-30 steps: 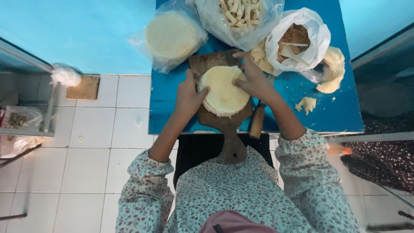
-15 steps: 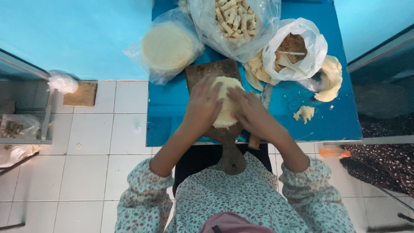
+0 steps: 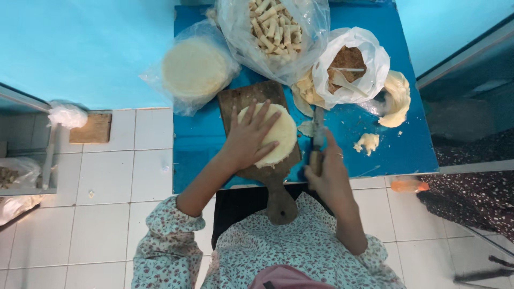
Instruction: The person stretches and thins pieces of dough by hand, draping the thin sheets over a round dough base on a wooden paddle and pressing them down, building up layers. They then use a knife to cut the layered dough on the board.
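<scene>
Fingers [image 3: 256, 120] of the left hand [image 3: 249, 142] are spread apart and lie flat on a stack of round pale wrappers [image 3: 276, 134], which rests on a dark wooden cutting board [image 3: 241, 99]. The right hand [image 3: 327, 171] has its fingers clamped on the wooden handle of a knife [image 3: 317, 140], whose blade points away from the person, just beside the stack. From the head view, the board sits on a bright blue tabletop [image 3: 203, 142], its handle hanging over the near edge. Behind it lie a plastic bag of round wrappers [image 3: 195, 67], a clear bag of rolled pieces [image 3: 274, 27] and a white bag of brown filling [image 3: 350, 67]. Pale dough scraps [image 3: 368, 142] lie to the right. White floor tiles [image 3: 107, 182] spread to the left, below a turquoise wall [image 3: 80, 43].
</scene>
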